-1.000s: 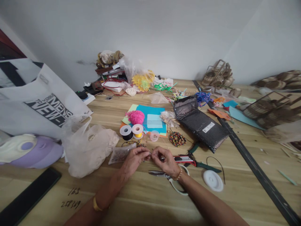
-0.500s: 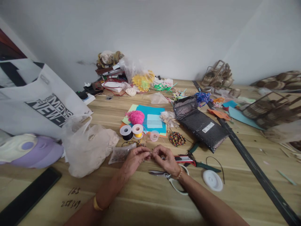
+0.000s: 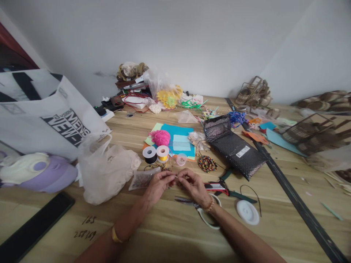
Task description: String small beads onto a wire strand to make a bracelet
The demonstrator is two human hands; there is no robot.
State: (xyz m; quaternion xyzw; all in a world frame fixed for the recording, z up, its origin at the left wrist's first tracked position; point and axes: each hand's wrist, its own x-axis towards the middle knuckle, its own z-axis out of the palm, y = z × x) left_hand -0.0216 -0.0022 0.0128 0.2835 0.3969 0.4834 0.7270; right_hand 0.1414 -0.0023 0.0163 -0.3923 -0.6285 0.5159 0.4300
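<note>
My left hand (image 3: 159,185) and my right hand (image 3: 195,186) meet above the table, fingertips pinched almost together. Between them shows a tiny, thin, pale strand-like thing, too small to name. Scissors (image 3: 207,218) with white handles lie partly under my right hand and wrist. Beside my left hand is a clear bag of small beads (image 3: 139,179). Just beyond the hands are a spool of black cord (image 3: 149,155), a spool of yellow cord (image 3: 162,153), a small clear pink spool (image 3: 181,159) and a coil of multicoloured beads (image 3: 207,163).
A red-and-green cutting tool (image 3: 219,187) and a white spool (image 3: 247,212) lie to the right. Farther back are pink yarn (image 3: 161,137), blue paper (image 3: 175,131) and a black bubble mailer (image 3: 233,146). Left stand a plastic bag (image 3: 106,171), a purple-and-cream object (image 3: 46,171) and a phone-like black slab (image 3: 38,226).
The view has shifted slightly, so most things sit a little lower and to the right. Both hands keep their pinch, with the fingertips nearly unmoved.
</note>
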